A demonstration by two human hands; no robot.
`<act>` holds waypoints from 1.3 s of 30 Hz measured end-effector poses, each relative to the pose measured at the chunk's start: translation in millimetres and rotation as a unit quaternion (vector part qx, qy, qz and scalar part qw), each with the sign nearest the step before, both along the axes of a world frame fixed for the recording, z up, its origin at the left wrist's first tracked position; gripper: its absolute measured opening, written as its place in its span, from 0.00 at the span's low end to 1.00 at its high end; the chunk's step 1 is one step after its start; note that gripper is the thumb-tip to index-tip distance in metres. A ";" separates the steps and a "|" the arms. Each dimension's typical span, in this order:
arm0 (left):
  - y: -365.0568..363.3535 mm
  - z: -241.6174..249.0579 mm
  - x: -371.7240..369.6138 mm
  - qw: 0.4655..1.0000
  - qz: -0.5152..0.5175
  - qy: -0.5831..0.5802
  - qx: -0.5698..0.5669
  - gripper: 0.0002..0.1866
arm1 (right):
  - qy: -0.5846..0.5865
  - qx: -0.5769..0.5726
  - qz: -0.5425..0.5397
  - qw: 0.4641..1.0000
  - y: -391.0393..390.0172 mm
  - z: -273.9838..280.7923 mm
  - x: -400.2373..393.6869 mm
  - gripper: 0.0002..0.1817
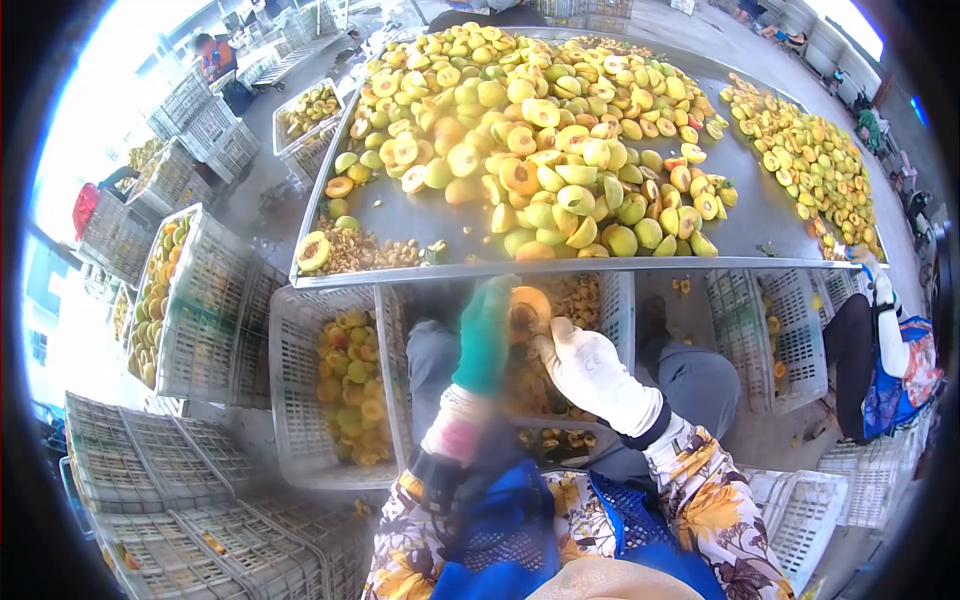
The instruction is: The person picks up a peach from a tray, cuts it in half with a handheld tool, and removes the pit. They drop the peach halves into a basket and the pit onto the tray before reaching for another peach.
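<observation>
My left hand point(487, 338), in a green glove and slightly blurred, is closed on a halved yellow peach point(530, 303) held cut side up over the crates below the table edge. Against the peach's right side is my right hand point(592, 372), in a white glove, its fingers pinched together. Whatever is between those fingers is hidden. On the metal table point(440, 225) ahead lies a large heap of peach halves point(560, 150). A small pile of pits point(365, 250) sits at its near left corner.
A crate of peaches point(355, 390) stands below left, and a crate with pits point(575, 295) between my knees. Stacked crates point(215, 320) crowd the left. A second peach heap point(810, 150) lies on the table's right, where a co-worker point(890, 350) sits.
</observation>
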State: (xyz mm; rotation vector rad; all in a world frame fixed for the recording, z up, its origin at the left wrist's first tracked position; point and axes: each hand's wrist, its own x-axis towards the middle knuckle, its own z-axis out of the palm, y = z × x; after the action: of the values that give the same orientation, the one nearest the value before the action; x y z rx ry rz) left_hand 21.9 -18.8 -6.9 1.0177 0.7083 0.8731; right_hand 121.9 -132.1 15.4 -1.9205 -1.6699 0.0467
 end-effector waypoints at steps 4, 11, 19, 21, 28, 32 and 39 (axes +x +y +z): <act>-3.0 -3.0 1.3 0.997 0.017 0.067 0.048 0.14 | 0.030 -0.027 0.028 0.999 -0.5 -17.9 4.9 0.08; -1.7 7.5 -9.3 0.935 -0.114 0.234 0.243 0.14 | 0.129 -0.051 0.162 0.977 -1.7 -41.6 18.9 0.17; -15.2 -49.6 11.4 0.998 -0.027 -0.014 0.051 0.18 | 0.549 -0.267 -0.029 0.791 -7.3 -7.1 2.4 0.27; -6.1 -39.6 7.3 0.989 -0.135 -0.035 -0.039 0.17 | 0.707 -0.333 0.017 0.623 -9.0 11.0 20.2 0.24; -17.4 -62.5 40.0 0.990 -0.015 -0.140 -0.018 0.19 | 0.868 -0.208 0.059 0.448 -25.0 -21.6 12.4 0.26; 28.4 -23.8 -13.4 0.974 0.195 -0.097 -0.067 0.21 | 0.409 -0.097 -0.004 0.907 -38.6 -75.5 7.6 0.16; 108.6 15.2 -108.9 0.651 0.000 0.628 0.426 0.19 | -0.034 -0.424 -0.001 0.905 -83.0 -161.0 49.0 0.14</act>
State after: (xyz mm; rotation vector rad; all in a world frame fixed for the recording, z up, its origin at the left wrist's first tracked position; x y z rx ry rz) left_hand -86.9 89.9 8.3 2.5772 1.4906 0.3149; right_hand 170.9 -215.1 -145.6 -2.5450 -1.8617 0.8409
